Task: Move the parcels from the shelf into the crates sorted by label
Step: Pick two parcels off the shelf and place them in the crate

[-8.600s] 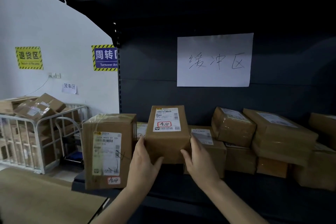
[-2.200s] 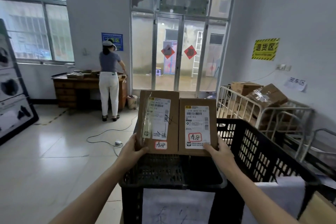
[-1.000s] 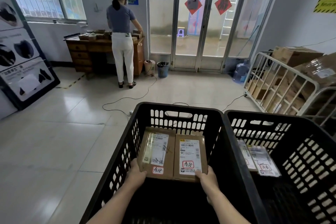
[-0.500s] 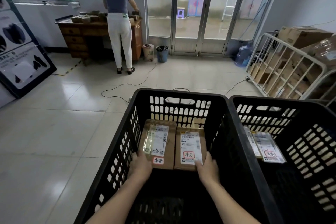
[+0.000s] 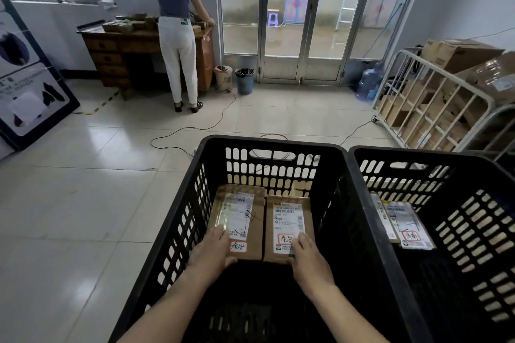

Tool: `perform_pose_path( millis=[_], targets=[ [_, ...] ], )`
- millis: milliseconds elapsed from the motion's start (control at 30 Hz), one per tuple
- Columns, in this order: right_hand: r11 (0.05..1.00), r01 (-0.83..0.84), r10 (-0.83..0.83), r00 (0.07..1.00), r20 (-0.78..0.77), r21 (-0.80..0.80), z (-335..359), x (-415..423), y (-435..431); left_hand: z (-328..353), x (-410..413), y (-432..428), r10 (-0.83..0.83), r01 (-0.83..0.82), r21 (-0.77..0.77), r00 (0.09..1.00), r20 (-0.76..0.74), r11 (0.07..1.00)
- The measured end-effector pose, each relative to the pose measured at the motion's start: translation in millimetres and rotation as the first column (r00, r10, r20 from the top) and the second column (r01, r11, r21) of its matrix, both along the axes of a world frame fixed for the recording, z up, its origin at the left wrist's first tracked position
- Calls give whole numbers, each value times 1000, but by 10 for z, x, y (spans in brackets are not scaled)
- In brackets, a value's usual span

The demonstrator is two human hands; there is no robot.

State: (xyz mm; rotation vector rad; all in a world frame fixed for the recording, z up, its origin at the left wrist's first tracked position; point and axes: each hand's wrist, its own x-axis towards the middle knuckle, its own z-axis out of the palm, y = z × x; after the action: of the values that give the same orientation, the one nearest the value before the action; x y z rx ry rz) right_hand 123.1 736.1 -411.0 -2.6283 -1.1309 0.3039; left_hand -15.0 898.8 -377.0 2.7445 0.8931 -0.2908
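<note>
Two brown cardboard parcels lie side by side in the left black crate, labels up, each with a red-ringed handwritten tag. My left hand grips the near end of the left parcel, fingers on top and thumb on the near edge. In the same way my right hand holds the near end of the right parcel. The right black crate stands against the left one and holds flat labelled parcels.
A person stands with their back to me at a wooden desk. A white cage trolley full of boxes stands at the right. A cable runs over the tiled floor. Two bins and a water bottle stand by the glass doors.
The two parcels came from the shelf, were carried over the crate and have gone down deep into the left crate. My fingers now lie further over their tops.
</note>
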Motion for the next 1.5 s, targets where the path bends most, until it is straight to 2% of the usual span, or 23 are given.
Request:
perform_pose_path(
  millis=[233, 433, 667, 900, 1133, 1500],
  targets=[
    [999, 31, -31, 998, -57, -11, -13, -41, 5, 10, -7, -30, -16, 17, 20, 1000, -17, 1000],
    [989, 39, -54, 993, -106, -139, 309, 21, 47, 193, -9, -109, 15, -19, -57, 997, -71, 998],
    [992, -5, -7, 995, -100, -127, 623, -185, -55, 520, -61, -283, -40, 40, 9, 999, -29, 999],
    [996, -31, 27, 999, -44, -84, 960, -412, -252, 786, -238, -515, -125, 126, 63, 992, -17, 990],
    [997, -41, 44, 999, 32, -61, 1336, -756, -555, 1082, -477, -734, -177, 170, 103, 982, 62, 980],
    [997, 76, -75, 991, 107, -5, 1766, -1485, -1358, 1444, -1038, -1308, -278, 257, 133, 945, 170, 957]
  ],
)
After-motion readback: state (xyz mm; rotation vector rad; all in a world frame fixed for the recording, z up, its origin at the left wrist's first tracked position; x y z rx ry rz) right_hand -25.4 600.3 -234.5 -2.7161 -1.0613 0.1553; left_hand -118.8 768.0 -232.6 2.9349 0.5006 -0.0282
